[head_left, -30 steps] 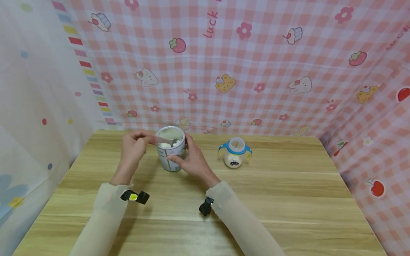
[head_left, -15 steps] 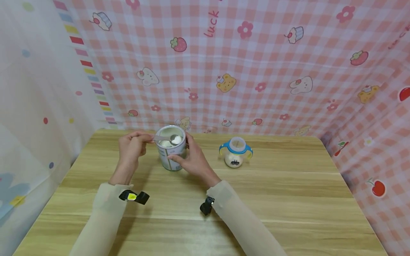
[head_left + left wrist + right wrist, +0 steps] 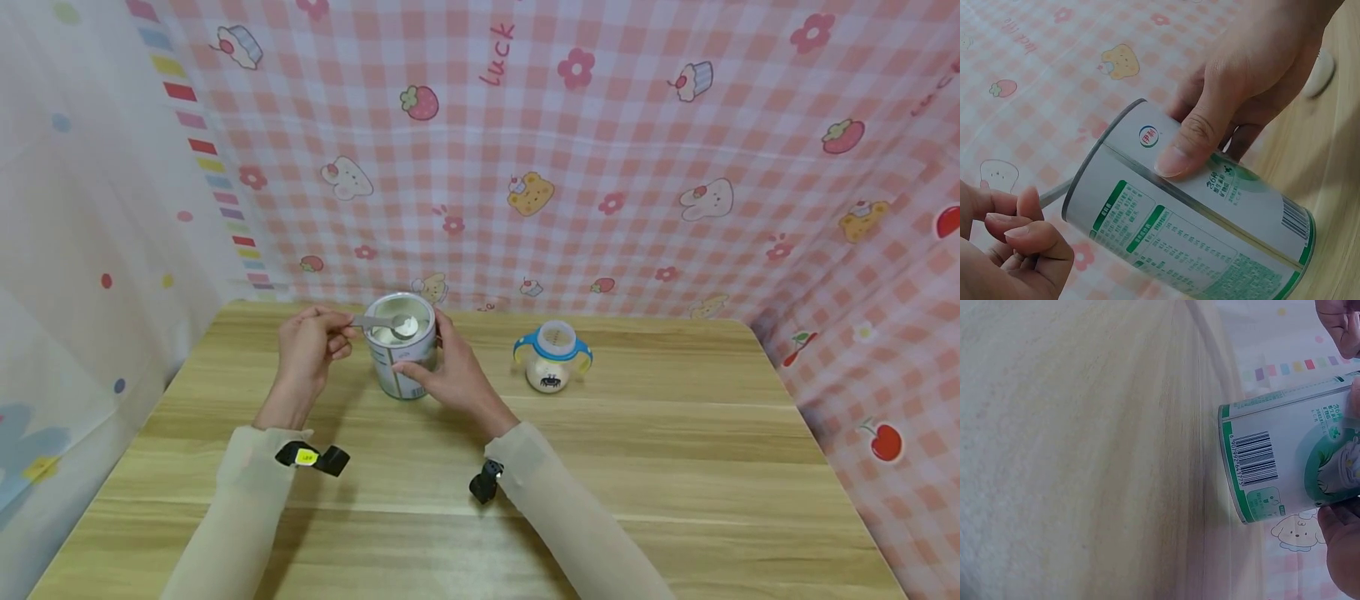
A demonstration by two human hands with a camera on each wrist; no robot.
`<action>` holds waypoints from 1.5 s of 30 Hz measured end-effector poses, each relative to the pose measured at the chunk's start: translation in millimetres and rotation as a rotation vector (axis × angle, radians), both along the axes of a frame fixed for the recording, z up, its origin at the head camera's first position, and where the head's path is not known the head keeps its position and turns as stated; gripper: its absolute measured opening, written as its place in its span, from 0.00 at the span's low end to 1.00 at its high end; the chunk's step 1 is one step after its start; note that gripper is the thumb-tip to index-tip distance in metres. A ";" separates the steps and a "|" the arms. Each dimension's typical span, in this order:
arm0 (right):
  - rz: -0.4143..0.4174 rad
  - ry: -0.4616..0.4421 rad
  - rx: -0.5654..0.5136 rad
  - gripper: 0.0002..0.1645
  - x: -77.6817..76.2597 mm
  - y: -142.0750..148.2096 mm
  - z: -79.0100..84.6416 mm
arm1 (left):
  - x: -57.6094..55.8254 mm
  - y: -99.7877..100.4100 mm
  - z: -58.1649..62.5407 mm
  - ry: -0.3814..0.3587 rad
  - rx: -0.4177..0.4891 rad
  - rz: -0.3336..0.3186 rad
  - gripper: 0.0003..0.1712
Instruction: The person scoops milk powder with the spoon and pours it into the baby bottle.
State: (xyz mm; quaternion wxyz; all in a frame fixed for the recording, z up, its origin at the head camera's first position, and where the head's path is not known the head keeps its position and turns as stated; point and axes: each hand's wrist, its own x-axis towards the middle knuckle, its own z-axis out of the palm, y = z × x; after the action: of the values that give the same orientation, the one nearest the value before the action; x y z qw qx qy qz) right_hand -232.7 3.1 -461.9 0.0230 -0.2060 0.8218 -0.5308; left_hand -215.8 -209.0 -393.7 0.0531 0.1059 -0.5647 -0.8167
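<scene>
Right hand (image 3: 463,377): fingers grip upright white-and-green cylindrical metal can (image 3: 385,365) | Left hand (image 3: 306,346): fingers pinch slim grey metal spoon (image 3: 381,322) by its handle | Bowl, loaded with white powder (image 3: 408,326): right of pinching fingers, over can mouth | Hold bowl level; brace can lightly.

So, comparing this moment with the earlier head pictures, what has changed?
The spoon, its bowl down in the powder a second ago, has come up and shifted slightly left, now carrying powder over the can's opening. The left hand moved with it. Nothing was grasped or released; the right hand still holds the can, and the bottle stayed put.
</scene>
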 end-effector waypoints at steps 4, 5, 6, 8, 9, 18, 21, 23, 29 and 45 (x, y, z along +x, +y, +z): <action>-0.002 0.006 0.015 0.60 -1.0 0.4 0.4 | -0.2 0.4 1.5 0.004 0.023 -0.008 0.12; -0.001 0.008 0.024 0.60 -1.2 0.6 0.7 | -0.2 0.5 1.8 0.005 0.027 -0.010 0.12; 0.000 0.009 0.033 0.60 -1.6 0.8 1.1 | -0.1 0.6 2.2 0.007 0.031 -0.012 0.13; 0.003 0.016 0.065 0.61 -2.0 1.8 2.7 | 0.0 0.8 2.7 0.013 0.035 -0.021 0.13; 0.005 0.024 0.086 0.61 -2.2 2.4 3.9 | 0.2 1.0 3.0 0.017 0.037 -0.023 0.13; 0.002 0.053 0.238 0.62 1.7 14.7 13.3 | 3.0 2.5 7.3 0.045 0.025 -0.045 0.15; -0.007 0.049 0.261 0.61 4.5 19.9 18.6 | 4.4 3.1 9.3 0.049 0.025 -0.043 0.16; -0.014 0.062 0.271 0.60 6.5 24.5 22.5 | 5.4 4.0 10.9 0.054 0.026 -0.044 0.16; -0.040 0.161 0.269 0.57 10.2 44.8 31.4 | 7.8 9.8 14.3 0.063 0.010 -0.048 0.16; -0.148 0.305 0.249 0.55 19.6 111.0 48.9 | 9.2 40.0 22.5 0.091 -0.017 -0.095 0.13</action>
State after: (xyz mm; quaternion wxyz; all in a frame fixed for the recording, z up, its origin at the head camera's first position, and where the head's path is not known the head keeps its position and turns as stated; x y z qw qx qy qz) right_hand -213.1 114.2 -412.9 -0.1155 -0.2188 0.8879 -0.3878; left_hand -206.6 -169.0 -371.3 0.0409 0.0413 -0.5732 -0.8173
